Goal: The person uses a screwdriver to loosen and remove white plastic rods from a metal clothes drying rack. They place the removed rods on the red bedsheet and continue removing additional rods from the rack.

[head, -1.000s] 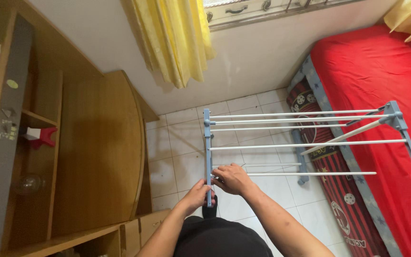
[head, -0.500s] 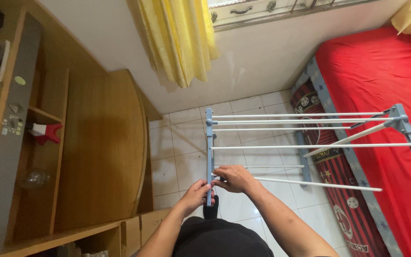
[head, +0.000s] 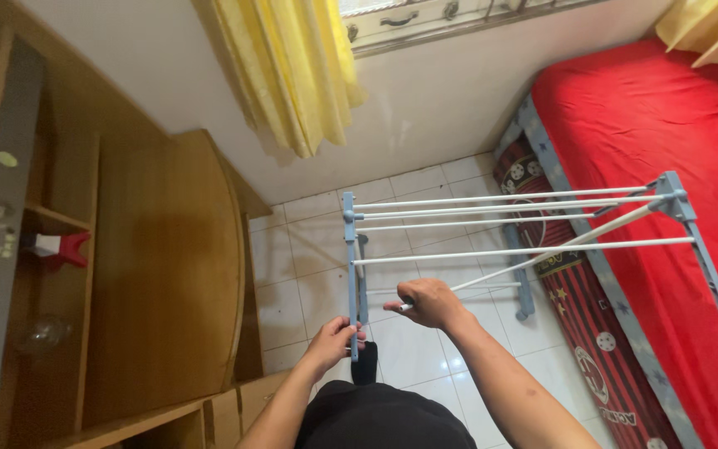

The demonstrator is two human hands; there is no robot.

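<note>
I look down from head height at a drying rack [head: 492, 224] standing on a white tiled floor [head: 309, 266]. It has blue side bars and thin white rods running left to right between them.

My left hand [head: 331, 337] wraps closed around the near end of the left blue bar [head: 350, 274], at the bottom of the frame, just above my dark-clothed lap.

My right hand [head: 430, 302] is just right of that bar, fingers curled in a closed grip around the near end of one white rod [head: 542, 255]. This rod is loose at my end and slants away from me, up and to the right, crossing under the level rods toward the right blue bar [head: 695, 241]. Its tip pokes out slightly past my fingers on the left.

A bed [head: 658, 108] with a red sheet lies on the right, partly under the rack's far side, with a patterned red and black cover hanging down its edge. A yellow curtain [head: 284, 66] hangs at the far wall. A wooden shelf unit [head: 151, 274] fills the left side, with a small red item [head: 56, 247] on one shelf.
</note>
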